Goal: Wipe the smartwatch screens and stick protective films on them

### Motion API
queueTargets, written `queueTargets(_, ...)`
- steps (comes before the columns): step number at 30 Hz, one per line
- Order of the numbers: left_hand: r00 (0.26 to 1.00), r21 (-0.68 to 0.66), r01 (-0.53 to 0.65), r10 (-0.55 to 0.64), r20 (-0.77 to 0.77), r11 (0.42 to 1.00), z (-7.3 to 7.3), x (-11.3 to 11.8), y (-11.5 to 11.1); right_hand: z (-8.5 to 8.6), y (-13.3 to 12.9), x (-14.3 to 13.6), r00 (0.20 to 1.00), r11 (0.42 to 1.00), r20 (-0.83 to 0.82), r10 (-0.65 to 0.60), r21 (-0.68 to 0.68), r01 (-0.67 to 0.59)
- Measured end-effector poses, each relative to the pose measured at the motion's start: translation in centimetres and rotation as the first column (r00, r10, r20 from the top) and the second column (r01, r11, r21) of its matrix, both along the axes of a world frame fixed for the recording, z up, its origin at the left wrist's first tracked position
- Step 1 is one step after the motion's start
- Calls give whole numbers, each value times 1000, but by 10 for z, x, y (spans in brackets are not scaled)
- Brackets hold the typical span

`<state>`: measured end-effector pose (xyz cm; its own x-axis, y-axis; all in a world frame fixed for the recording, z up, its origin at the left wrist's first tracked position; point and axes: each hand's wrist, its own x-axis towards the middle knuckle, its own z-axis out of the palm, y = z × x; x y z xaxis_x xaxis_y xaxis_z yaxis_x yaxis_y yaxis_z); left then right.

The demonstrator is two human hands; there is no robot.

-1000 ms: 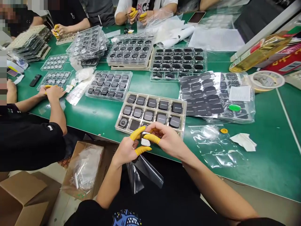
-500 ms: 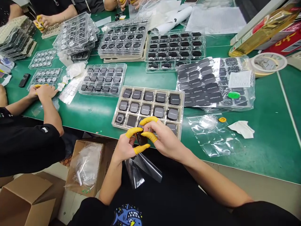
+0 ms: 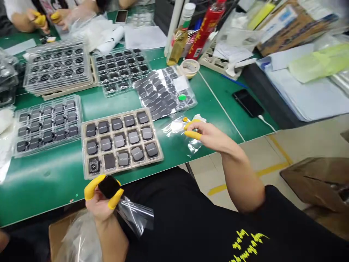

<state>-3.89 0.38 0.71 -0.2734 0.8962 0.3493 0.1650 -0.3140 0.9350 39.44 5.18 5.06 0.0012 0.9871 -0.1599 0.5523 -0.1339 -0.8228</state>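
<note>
My left hand, in yellow finger cots, grips a smartwatch body by its edges, with the dark screen facing up. A strip of clear plastic film hangs beside that hand, and where it is held is hidden. Over the table on the right, my right hand has its yellow-capped thumb and index finger apart with nothing between them. Beneath it lie a clear plastic bag and a crumpled white tissue. A beige tray beyond my left hand holds several grey-covered pieces, and one watch lies back up in its front-left pocket.
More clear trays of dark parts stand left and behind. A bag of black stickers, a tape roll, bottles and a charging phone lie farther right. Another person's gloved-tip hands work across the table.
My right hand has left the watch and moved right, over the plastic bag. The watch stays in my left hand, its screen now plainly visible. The view has swung right.
</note>
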Motion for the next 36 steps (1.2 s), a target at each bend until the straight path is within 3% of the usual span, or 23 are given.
queueTargets(4, 998, -13, 47, -48, -37, 999, 4, 16, 13, -37, 21, 19, 988, 995, 120, -97, 2, 98)
queueTargets(8, 996, -34, 29, -32, -77, 999, 7, 23, 16, -70, 36, -1, 930, 969, 272, -246, 82, 232)
queueTargets(11, 996, -26, 10, -12, -90, 1000, 7, 23, 15, -81, 35, -8, 868, 942, 367, -334, 153, 298)
queueTargets(17, 994, -47, 44, -48, -93, 998, 7, 26, 18, -79, 19, 31, 770, 893, 452, -451, 224, 391)
queueTargets(22, 989, -66, 120, -125, -76, 991, -1, 28, 24, -82, 14, 60, 754, 870, 434, -493, 246, 427)
queueTargets(25, 990, -102, 126, -133, -56, 987, -1, 32, 23, -66, 8, 55, 760, 836, 366, -537, 353, 421)
queueTargets(27, 980, -136, 194, -197, -8, 972, 3, 37, 21, -46, 2, 35, 794, 806, 280, -540, 442, 393)
queueTargets(30, 936, -136, 351, -342, 82, 927, 9, 45, 21, -15, -9, -21, 916, 812, 148, -373, 530, 245)
queueTargets(32, 903, -147, 428, -416, 106, 892, 10, 48, 21, 1, -14, -69, 994, 831, 97, -57, 557, -7)
queueTargets(33, 892, -146, 451, -441, 98, 881, 10, 48, 21, 7, -15, -93, 990, 798, 78, 116, 587, -140)
queueTargets(34, 887, -137, 462, -455, 81, 876, 10, 46, 19, 11, -15, -114, 954, 727, 76, 292, 630, -272)
queueTargets(36, 889, -129, 457, -456, 41, 880, 7, 42, 14, 16, -11, -147, 864, 591, 126, 487, 681, -433)
